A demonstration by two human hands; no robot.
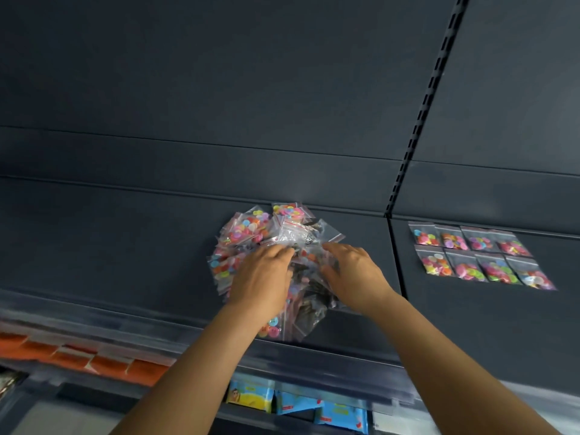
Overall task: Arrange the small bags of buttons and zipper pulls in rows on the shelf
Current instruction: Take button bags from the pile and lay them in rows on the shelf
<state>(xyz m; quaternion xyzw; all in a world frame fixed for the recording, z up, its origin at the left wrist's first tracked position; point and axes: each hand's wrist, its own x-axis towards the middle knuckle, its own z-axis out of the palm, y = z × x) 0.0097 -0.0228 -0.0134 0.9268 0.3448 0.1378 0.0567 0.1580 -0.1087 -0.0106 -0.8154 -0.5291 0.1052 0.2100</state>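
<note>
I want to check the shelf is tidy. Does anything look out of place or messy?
Yes. A loose heap of small bags lies jumbled on the shelf under both hands, overlapping at all angles. The eight bags to the right already lie in two neat rows.

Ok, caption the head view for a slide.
Both hands, left hand and right hand, dig into the bag pile; eight bags lie in two rows.

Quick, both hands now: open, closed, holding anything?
Left hand: fingers curled into the bag pile; grip cannot be told.
Right hand: same, on the pile.
</note>
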